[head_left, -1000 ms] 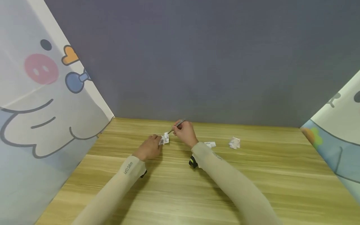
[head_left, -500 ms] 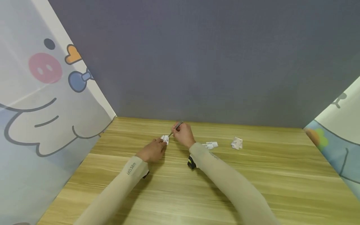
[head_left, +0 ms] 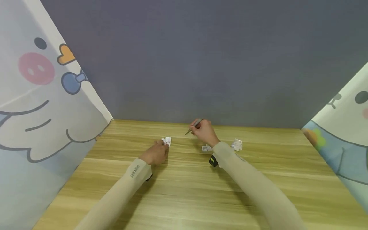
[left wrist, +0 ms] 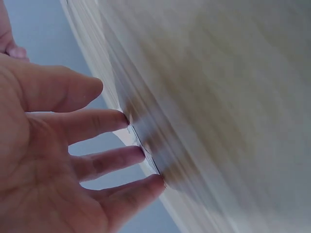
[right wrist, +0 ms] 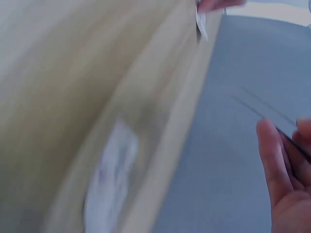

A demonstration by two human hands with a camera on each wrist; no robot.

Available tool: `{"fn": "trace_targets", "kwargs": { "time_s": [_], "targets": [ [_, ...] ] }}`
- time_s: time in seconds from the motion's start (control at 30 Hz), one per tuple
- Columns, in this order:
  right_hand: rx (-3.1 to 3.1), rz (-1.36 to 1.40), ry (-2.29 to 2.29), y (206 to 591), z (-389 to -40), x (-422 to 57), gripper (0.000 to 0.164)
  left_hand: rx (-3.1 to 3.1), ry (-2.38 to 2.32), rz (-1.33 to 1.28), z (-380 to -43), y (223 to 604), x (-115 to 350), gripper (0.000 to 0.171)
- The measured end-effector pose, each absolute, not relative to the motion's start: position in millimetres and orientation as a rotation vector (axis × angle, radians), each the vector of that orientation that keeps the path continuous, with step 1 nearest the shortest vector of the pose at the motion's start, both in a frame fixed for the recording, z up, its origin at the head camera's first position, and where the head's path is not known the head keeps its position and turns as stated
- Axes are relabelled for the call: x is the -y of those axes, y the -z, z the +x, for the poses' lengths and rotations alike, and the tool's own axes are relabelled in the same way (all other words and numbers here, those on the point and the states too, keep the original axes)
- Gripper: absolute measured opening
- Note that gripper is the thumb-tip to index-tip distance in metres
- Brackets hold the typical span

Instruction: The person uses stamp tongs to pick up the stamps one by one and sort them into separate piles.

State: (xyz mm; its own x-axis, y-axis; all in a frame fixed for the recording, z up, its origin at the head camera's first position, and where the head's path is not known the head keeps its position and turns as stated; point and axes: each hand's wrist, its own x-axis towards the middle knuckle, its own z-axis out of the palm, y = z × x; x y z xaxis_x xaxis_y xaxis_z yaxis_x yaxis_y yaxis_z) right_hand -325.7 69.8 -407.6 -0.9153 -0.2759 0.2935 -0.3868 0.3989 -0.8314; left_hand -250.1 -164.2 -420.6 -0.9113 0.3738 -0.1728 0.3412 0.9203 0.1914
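Observation:
My left hand (head_left: pixel 156 153) rests its fingertips on small white printed packets (head_left: pixel 167 140) at the left of the table. In the left wrist view its fingers reach out nearly straight, thumb apart, touching the packets' edge. My right hand (head_left: pixel 205 131) pinches a pair of thin metal tweezers (head_left: pixel 197 122) above the table near the back. Nothing shows between the tweezers' tips, which stand apart in the right wrist view. Beneath the right wrist lie white packets (head_left: pixel 206 148), partly hidden by the sleeve. A blurred white packet (right wrist: pixel 112 179) shows in the right wrist view.
A small overlapping heap of white packets (head_left: pixel 237 144) lies farther right on the wood-grain table (head_left: pixel 178 188). A grey panel (head_left: pixel 189 70) rises along the table's back edge. Cartoon-printed panels (head_left: pixel 34 105) stand at the left and right sides.
My right hand has moved right with the tweezers, away from the left packets. The left fingers have come onto those packets, which now lie closer together. The head view has shifted slightly.

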Motion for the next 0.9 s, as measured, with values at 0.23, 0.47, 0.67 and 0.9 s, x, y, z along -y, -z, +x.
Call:
{"fn": "trace_targets", "kwargs": {
  "time_s": [0.23, 0.47, 0.67, 0.9],
  "targets": [
    [2.702, 0.739, -1.490, 396, -322, -127, 0.009, -2.889, -0.175, 0.588, -255, 426, 158, 0.044],
    [2.783, 0.743, -1.372, 404, -314, -168, 0.010, -2.894, -0.128, 0.578, -256, 427, 153, 0.045],
    [2.787, 0.704, -1.375, 413, -307, -180, 0.010, -2.900, -0.118, 0.573, -257, 424, 151, 0.045],
    [2.780, 0.673, -1.327, 422, -303, -185, 0.012, -2.897, -0.113, 0.620, -258, 423, 146, 0.045]
  ]
}}
